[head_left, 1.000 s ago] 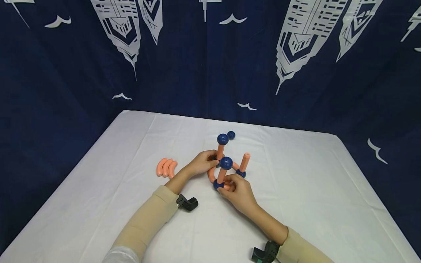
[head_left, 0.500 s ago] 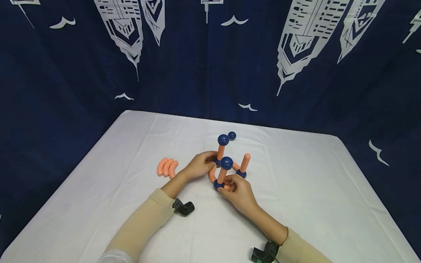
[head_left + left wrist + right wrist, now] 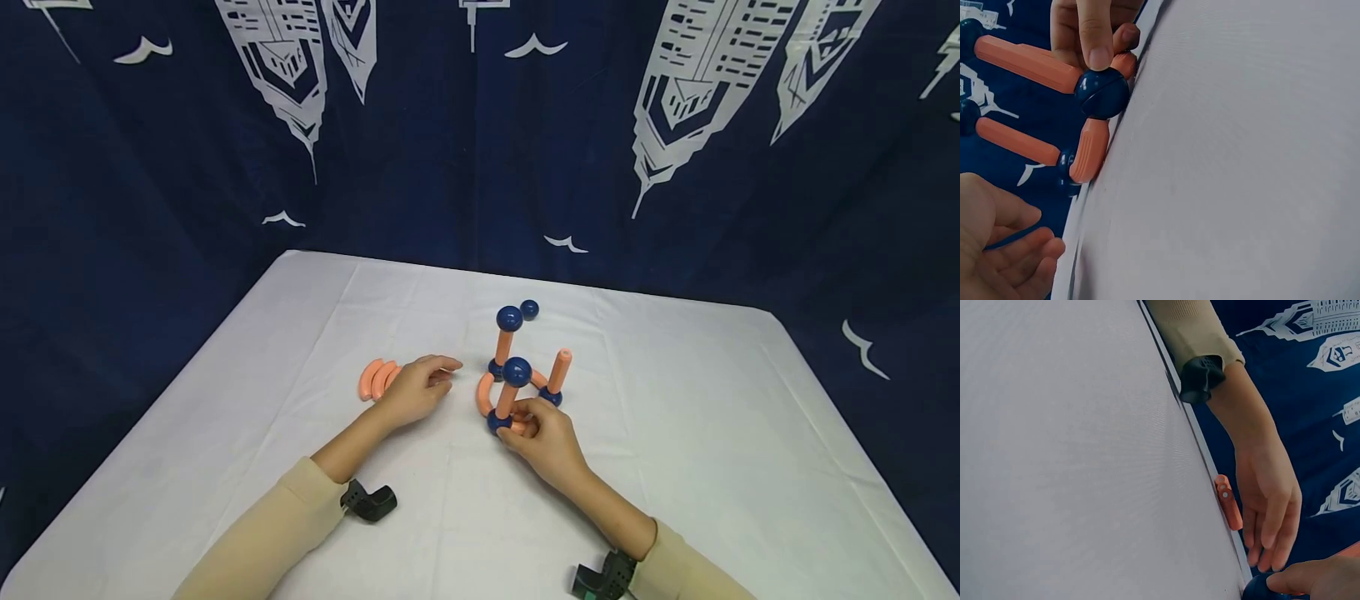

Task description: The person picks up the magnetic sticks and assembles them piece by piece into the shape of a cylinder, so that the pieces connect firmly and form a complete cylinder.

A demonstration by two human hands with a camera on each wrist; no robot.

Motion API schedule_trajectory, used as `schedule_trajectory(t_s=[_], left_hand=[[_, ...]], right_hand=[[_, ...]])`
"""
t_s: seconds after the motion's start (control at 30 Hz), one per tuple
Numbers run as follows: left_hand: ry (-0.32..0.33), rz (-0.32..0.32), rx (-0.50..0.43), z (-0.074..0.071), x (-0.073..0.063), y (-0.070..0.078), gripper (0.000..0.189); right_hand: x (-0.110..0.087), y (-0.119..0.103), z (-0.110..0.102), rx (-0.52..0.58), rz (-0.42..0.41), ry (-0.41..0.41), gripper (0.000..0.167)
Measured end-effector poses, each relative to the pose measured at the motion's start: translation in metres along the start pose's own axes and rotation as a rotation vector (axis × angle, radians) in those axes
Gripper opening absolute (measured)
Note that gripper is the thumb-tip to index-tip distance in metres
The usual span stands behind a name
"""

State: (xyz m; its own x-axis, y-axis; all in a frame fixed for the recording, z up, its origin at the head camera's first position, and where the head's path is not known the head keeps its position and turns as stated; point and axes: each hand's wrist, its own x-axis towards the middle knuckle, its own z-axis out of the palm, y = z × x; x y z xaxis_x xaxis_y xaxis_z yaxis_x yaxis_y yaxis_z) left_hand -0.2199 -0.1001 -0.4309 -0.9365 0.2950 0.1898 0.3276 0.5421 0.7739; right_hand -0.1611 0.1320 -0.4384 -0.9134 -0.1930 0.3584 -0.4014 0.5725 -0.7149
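A frame of blue balls and orange rods point(image 3: 506, 402) stands on the white table. Curved rods link its base balls, with straight rods rising from them; two carry balls on top and the third has a bare end. My right hand point(image 3: 551, 446) holds the frame at its near base ball point(image 3: 1102, 94), thumb pressed on the ball and fingers by the curved rod behind it. Left of the frame, my left hand point(image 3: 418, 393) hovers with loosely bent fingers and holds nothing. Beside and partly behind it lie several loose curved orange rods point(image 3: 371, 379).
One loose blue ball point(image 3: 529, 310) lies behind the frame. A white cloth covers the table point(image 3: 712, 433), and a dark blue patterned curtain point(image 3: 450, 150) hangs beyond its far edge.
My left hand has let go of the frame's left rear base joint and drawn back left toward the loose curved rods. The right hand keeps its hold; the frame stays put.
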Motion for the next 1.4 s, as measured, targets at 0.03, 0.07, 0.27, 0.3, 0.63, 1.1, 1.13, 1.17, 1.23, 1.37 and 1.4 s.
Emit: schedule_trajectory(t_s=[0.03, 0.07, 0.27, 0.3, 0.63, 1.1, 1.13, 1.17, 1.23, 1.37, 1.4], left_hand=[[0.024, -0.02, 0.026, -0.003, -0.004, 0.0, 0.028], [0.051, -0.037, 0.054, -0.006, -0.007, 0.0, 0.027], [0.19, -0.093, 0.123, -0.022, -0.019, -0.005, 0.02], [0.212, -0.094, 0.136, -0.024, -0.02, -0.006, 0.019], [0.261, -0.11, 0.378, -0.039, -0.027, -0.008, 0.023], [0.233, -0.103, 0.58, -0.026, -0.025, -0.011, 0.014], [0.224, -0.104, 0.589, -0.026, -0.025, -0.011, 0.013], [0.215, -0.104, 0.598, -0.026, -0.025, -0.011, 0.011], [0.211, -0.095, 0.599, -0.025, -0.025, -0.012, 0.01], [0.255, -0.074, 0.542, -0.025, -0.026, -0.01, 0.015], [0.272, -0.069, 0.518, -0.025, -0.026, -0.01, 0.017]], right_hand=[[0.0, 0.0, 0.0, 0.003, 0.007, -0.003, 0.027], [0.0, -0.001, 0.0, 0.004, 0.01, -0.006, 0.027], [-0.001, -0.002, -0.001, 0.009, 0.028, -0.013, 0.027], [-0.001, -0.002, -0.001, 0.01, 0.029, -0.014, 0.027], [-0.001, -0.001, -0.001, 0.01, 0.02, -0.014, 0.027], [-0.001, 0.001, -0.002, 0.02, 0.007, -0.014, 0.028], [-0.002, 0.002, -0.002, 0.02, 0.003, -0.013, 0.028], [-0.002, 0.002, -0.001, 0.019, -0.001, -0.011, 0.028], [-0.002, 0.002, -0.001, 0.02, -0.007, -0.009, 0.028], [-0.002, 0.003, -0.001, 0.029, -0.009, -0.01, 0.027], [-0.002, 0.003, -0.001, 0.034, -0.008, -0.011, 0.027]])
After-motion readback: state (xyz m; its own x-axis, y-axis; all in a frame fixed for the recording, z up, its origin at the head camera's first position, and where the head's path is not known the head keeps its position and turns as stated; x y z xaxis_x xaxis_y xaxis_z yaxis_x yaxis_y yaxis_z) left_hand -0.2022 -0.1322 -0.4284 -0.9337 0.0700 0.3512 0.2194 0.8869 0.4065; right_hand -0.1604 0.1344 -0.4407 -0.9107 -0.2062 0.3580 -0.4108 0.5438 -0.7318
